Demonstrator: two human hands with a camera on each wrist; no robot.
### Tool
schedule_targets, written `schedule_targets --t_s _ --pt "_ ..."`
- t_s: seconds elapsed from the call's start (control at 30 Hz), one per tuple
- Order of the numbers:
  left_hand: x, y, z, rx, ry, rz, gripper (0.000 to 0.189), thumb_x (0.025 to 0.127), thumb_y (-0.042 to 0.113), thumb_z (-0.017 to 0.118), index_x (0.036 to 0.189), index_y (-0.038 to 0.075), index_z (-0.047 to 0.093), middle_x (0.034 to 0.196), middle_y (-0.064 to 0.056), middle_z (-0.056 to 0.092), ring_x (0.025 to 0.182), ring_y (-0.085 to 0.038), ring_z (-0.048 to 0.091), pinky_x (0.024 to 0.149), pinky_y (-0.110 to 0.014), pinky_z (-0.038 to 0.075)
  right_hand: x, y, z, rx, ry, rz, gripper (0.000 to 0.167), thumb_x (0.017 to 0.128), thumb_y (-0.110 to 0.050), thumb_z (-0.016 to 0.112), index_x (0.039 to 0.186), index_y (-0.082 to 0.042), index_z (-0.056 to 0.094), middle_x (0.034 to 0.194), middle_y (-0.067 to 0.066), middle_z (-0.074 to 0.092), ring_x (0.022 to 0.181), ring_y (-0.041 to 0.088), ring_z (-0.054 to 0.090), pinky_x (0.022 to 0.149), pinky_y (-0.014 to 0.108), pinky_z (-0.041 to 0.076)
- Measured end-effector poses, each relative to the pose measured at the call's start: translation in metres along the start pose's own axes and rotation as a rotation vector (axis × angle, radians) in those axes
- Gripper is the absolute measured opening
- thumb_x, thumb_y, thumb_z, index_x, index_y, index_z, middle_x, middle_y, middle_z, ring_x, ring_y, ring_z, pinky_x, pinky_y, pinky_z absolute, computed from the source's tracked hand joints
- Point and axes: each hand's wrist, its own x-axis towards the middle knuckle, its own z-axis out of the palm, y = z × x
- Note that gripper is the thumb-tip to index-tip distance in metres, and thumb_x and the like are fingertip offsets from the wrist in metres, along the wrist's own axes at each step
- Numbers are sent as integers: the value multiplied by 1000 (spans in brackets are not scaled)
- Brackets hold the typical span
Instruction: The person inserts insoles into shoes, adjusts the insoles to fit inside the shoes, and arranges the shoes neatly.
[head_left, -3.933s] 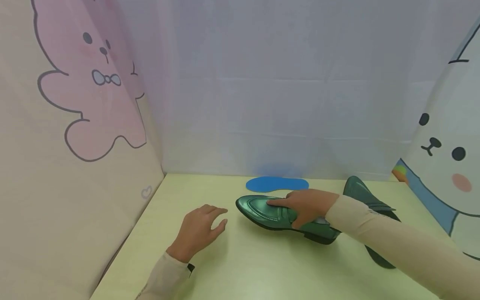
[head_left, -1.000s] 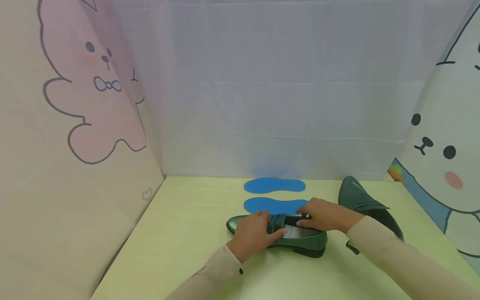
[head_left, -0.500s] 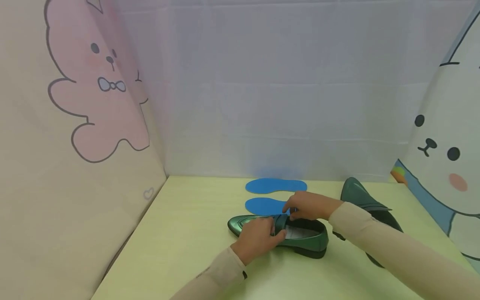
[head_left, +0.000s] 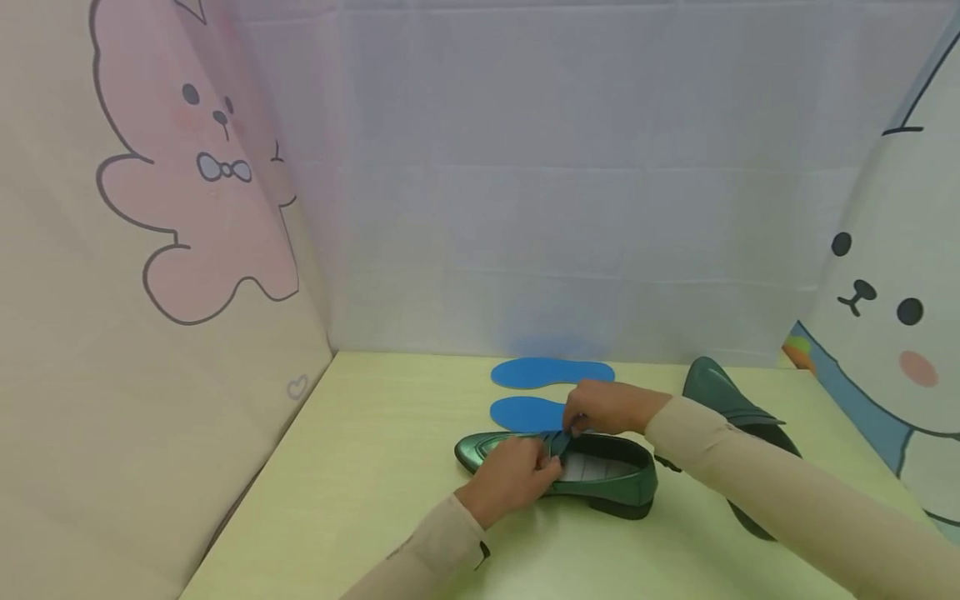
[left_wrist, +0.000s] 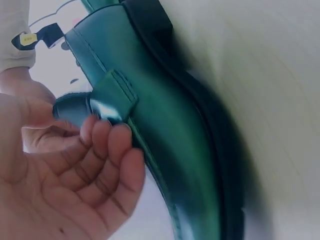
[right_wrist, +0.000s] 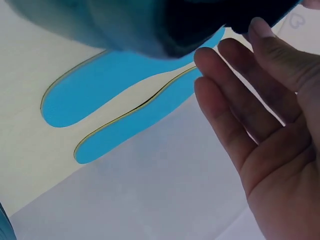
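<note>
A shiny green loafer [head_left: 618,487] lies on the table in the head view, toe to the left, its pale lining showing in the opening. My left hand [head_left: 510,477] is over its upper, thumb and fingers pinching the edge of the strap [left_wrist: 112,97], as the left wrist view shows. At the far side of the same strap, my right hand [head_left: 609,407] pinches with thumb and forefinger. In the right wrist view its other fingers [right_wrist: 220,110] hang loosely bent below the loafer's dark edge. Each hand partly covers the strap in the head view.
Two blue insoles lie behind the loafer, the near insole [head_left: 525,413] partly covered by my right hand, the far insole [head_left: 551,372] by the back curtain [head_left: 480,250]. A second green loafer [head_left: 716,392] stands at the right, partly behind my right sleeve.
The loafer has come nearer me, uncovering the near insole. My left hand has moved from the table onto its upper. My right hand has gone from the opening to the strap.
</note>
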Motion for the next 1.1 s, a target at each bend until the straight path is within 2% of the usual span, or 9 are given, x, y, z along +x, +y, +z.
schedule_targets --t_s 0.17,0.27,0.37,0.43,0.57,0.77,0.9,0.97,1.1 --pt "-2 -8 -1 -81 -36 -5 33 102 14 53 70 18 56 57 9 45 49 -4 41 50 -20 36 4 -1 -3 0 -33 17 17 93 1 71 102 -9 81 96 -2 76 91 15 71 76 23 57" --pt "0 -8 2 -90 -44 -26 36 103 34 58 71 19 63 57 10 50 49 -4 47 51 -21 41 5 -2 -5 5 -64 45 17 94 1 70 103 -9 81 96 -2 76 92 15 71 77 24 57" --pt "3 -6 6 -59 -28 -42 50 97 56 62 63 21 61 52 11 50 47 -6 48 49 -22 41 7 -4 -6 -6 -85 59 18 95 0 69 101 -11 82 94 -4 75 90 13 71 75 24 57" --pt "3 -5 9 -30 -9 -51 53 94 60 65 58 21 57 48 11 47 45 -6 46 46 -22 39 7 -4 -7 -15 -89 53 18 95 0 69 99 -13 82 93 -5 75 88 12 71 75 24 57" --pt "4 -2 10 -18 15 -65 54 96 48 67 53 21 49 43 12 38 41 -5 39 43 -22 33 10 -4 -8 -17 -95 43 20 95 1 69 98 -13 83 93 -5 75 88 12 71 74 25 57" --pt "2 -3 7 -78 -18 -55 46 95 26 55 53 19 38 45 11 26 40 -6 24 43 -24 22 18 -5 -7 13 -96 53 22 97 1 67 95 -15 82 87 -8 74 83 9 69 73 25 56" --pt "2 -11 9 -79 -40 -52 38 94 18 51 57 19 41 49 9 31 43 -7 28 45 -24 25 26 -4 -3 51 -95 -15 23 100 -2 63 93 -16 81 83 -12 70 75 3 63 71 25 55" --pt "3 -14 10 -80 -42 -38 37 95 16 50 59 18 42 50 8 34 43 -7 30 45 -24 27 30 -1 0 65 -99 -34 24 101 -1 62 96 -16 80 88 -12 70 78 2 62 72 24 55" --pt "4 -16 9 -89 -47 -11 33 95 12 48 63 17 43 53 7 37 44 -7 33 45 -23 29 30 5 0 129 -105 11 32 99 8 56 104 -14 79 98 -8 72 89 8 67 79 27 56"
